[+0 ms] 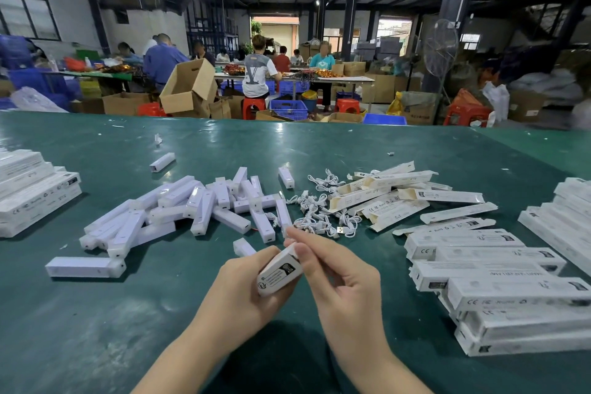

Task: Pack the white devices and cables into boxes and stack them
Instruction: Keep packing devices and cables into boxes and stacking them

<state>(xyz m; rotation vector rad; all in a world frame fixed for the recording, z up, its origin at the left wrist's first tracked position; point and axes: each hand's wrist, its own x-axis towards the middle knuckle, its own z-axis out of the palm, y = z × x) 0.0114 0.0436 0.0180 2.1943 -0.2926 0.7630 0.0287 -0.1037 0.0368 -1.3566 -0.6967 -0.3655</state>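
Observation:
My left hand [238, 289] grips a white printed box [279, 272], its end pointing toward me, above the green table [96, 313]. My right hand [339, 278] touches the box's far end with its fingertips, thumb against the top flap. A heap of white bar-shaped devices [198, 208] lies ahead to the left. Small coiled white cables [323, 214] are scattered just beyond my hands. Several empty open boxes [399, 195] lie to the right of the cables. Closed boxes are stacked at the near right [499, 285].
More stacked boxes sit at the left edge [28, 192] and the far right edge [566, 221]. One device [84, 266] lies alone near left. Beyond the table's far edge, people sit at other tables among cardboard cartons, blue crates and red stools.

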